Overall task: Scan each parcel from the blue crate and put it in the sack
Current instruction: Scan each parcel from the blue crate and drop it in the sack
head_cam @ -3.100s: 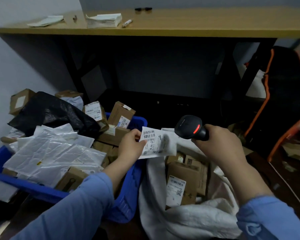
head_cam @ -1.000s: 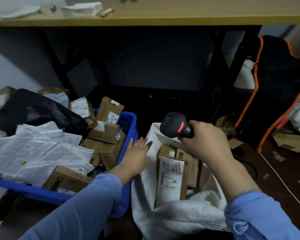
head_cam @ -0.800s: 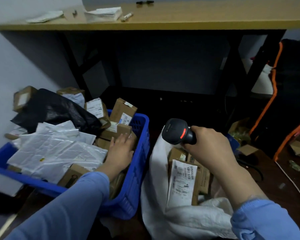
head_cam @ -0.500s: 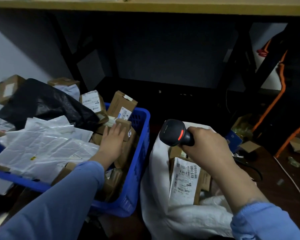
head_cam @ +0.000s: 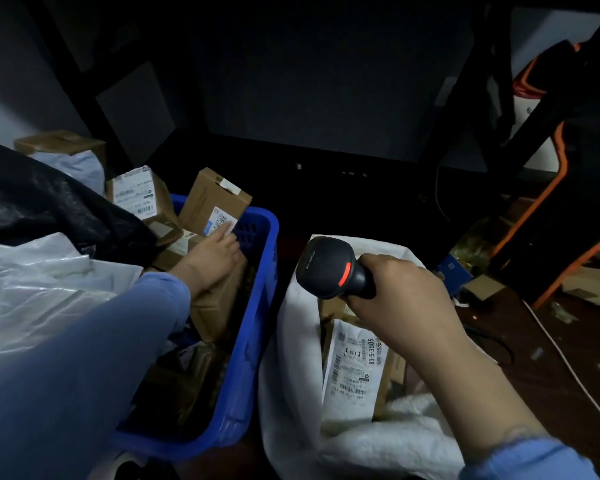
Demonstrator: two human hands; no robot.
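The blue crate at the left holds several brown cardboard parcels and white poly mailers. My left hand reaches into its far right corner and lies flat on a brown box, fingertips touching the label of an upright box. My right hand grips a black barcode scanner with a red light, held over the white sack. In the sack a white labelled mailer leans on brown boxes.
A black plastic bag covers the crate's far left side, with more boxes behind it. Black table legs stand beyond. A black and orange bag and cardboard scraps lie at right on the dark floor.
My left hand let the white mailer drop into the sack, then moved left into the crate and further toward its far corner. The scanner stayed over the sack. My head tilted down.
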